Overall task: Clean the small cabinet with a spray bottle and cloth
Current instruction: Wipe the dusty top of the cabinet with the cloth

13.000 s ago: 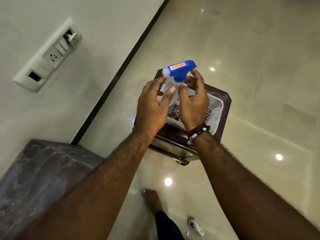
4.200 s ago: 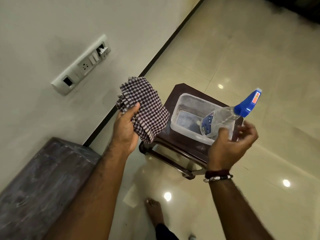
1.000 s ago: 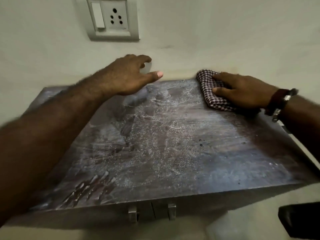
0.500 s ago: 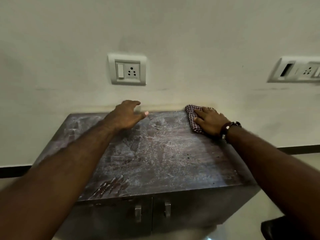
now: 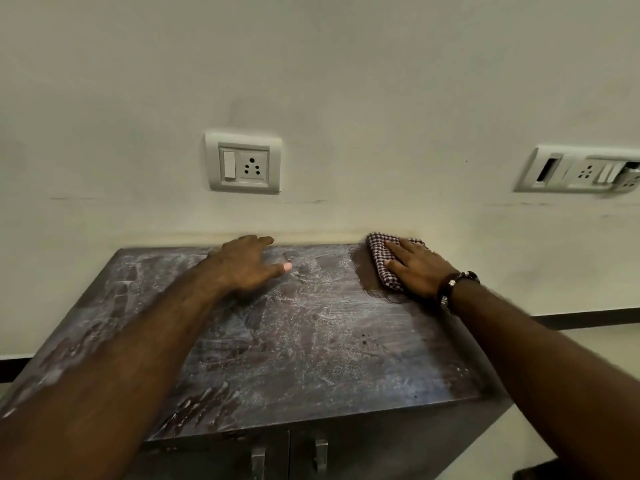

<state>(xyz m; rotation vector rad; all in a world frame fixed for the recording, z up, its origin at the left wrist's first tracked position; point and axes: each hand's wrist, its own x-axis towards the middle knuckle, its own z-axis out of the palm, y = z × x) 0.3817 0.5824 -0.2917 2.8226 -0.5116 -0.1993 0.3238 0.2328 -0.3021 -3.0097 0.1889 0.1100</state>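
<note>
From the head view, the small cabinet (image 5: 311, 341) stands against the wall, its dark top filmed over with pale dust and speckled droplets across most of its width. The right hand (image 5: 414, 270) lies flat on the checked cloth (image 5: 381, 263), fingers straight and spread over it, pressing it down at the back right corner of the top, close to the wall. A darker, cleaner patch shows just beside the cloth on its left, so I judge the wiping has only begun there and nearly the whole top is yet to be done. Starting in the far corner makes sense: the cloth can be drawn forward and across without dragging dirt over cleaned ground.

The left hand (image 5: 247, 265) rests on the top near the back edge, fingers loosely extended and holding nothing, thumb out toward the middle. It looks to be bracing the person while they lean over.

The spray bottle is not in sight. A switch socket (image 5: 243, 163) sits on the wall above the cabinet, a second switch plate (image 5: 581, 170) farther right. Two door handles (image 5: 289, 457) show on the front below.
</note>
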